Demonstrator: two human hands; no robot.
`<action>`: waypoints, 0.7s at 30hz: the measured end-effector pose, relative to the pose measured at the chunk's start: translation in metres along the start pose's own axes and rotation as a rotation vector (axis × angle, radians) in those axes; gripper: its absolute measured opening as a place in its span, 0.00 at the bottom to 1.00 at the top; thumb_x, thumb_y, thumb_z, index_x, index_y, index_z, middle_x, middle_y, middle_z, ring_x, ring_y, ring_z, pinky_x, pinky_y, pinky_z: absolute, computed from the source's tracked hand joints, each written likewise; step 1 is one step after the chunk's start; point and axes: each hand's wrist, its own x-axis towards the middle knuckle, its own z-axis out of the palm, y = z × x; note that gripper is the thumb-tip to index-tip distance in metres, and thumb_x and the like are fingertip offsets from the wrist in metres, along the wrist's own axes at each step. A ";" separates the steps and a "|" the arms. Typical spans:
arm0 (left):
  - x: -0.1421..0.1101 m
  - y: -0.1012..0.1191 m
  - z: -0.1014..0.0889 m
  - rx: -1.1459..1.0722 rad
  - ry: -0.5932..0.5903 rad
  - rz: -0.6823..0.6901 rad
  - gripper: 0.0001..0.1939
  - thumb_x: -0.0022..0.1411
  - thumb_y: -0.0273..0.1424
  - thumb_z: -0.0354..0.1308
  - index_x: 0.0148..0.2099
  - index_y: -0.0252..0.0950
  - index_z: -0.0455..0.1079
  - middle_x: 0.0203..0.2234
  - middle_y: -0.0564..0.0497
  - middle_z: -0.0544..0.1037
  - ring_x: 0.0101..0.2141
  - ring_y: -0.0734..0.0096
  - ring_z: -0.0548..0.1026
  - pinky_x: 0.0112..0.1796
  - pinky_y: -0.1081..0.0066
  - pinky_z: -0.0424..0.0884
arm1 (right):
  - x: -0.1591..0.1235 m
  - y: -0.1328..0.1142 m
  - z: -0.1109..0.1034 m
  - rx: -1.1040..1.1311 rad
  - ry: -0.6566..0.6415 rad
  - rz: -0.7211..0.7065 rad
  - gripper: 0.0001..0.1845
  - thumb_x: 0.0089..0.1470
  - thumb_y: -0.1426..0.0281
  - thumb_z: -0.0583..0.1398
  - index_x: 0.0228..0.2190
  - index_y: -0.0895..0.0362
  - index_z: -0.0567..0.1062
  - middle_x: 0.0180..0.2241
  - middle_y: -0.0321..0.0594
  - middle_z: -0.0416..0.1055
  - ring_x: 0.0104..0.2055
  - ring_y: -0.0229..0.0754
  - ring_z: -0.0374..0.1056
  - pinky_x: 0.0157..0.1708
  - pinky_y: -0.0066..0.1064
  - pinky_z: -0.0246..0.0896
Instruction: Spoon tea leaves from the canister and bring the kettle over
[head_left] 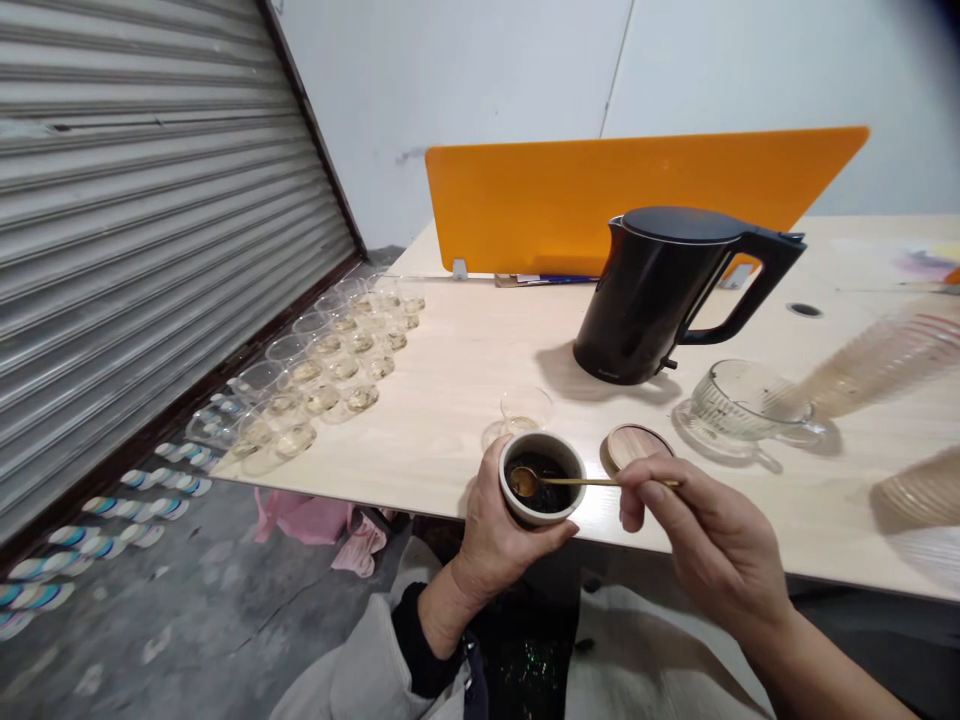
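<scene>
Left hand: curled round small grey-white ceramic pot, holding it over near table edge.
Pot: likely light, brittle; take by outer wall. Dark contents inside.
Right hand: narrow pinch on thin brass spoon, bowl inside pot; slender, grip handle.
Just past right hand: round wooden lid.
Just past left hand: small clear glass cup.
Further right: ribbed glass jug, black kettle.
Far left: rows of clear cups with pale liquid.
In the way: lid, close under spoon handle.
</scene>
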 end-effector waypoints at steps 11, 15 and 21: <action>0.002 0.004 -0.001 0.016 0.021 0.019 0.56 0.46 0.41 0.78 0.70 0.43 0.52 0.60 0.41 0.70 0.59 0.45 0.71 0.61 0.45 0.67 | 0.001 0.023 0.002 0.360 0.180 0.194 0.07 0.67 0.68 0.59 0.43 0.50 0.78 0.31 0.36 0.70 0.28 0.38 0.67 0.32 0.34 0.66; 0.002 0.005 -0.001 0.021 0.018 0.011 0.55 0.45 0.40 0.78 0.70 0.43 0.52 0.61 0.42 0.70 0.59 0.45 0.71 0.61 0.45 0.67 | 0.002 0.022 0.004 0.318 0.173 0.179 0.07 0.67 0.69 0.59 0.43 0.51 0.79 0.29 0.35 0.70 0.28 0.38 0.68 0.34 0.36 0.66; 0.003 0.004 -0.001 0.023 0.022 0.016 0.56 0.45 0.42 0.78 0.70 0.43 0.52 0.61 0.41 0.70 0.60 0.44 0.71 0.62 0.44 0.66 | 0.006 0.017 0.000 0.325 0.239 0.192 0.06 0.66 0.68 0.60 0.41 0.51 0.79 0.28 0.36 0.70 0.28 0.38 0.67 0.32 0.35 0.67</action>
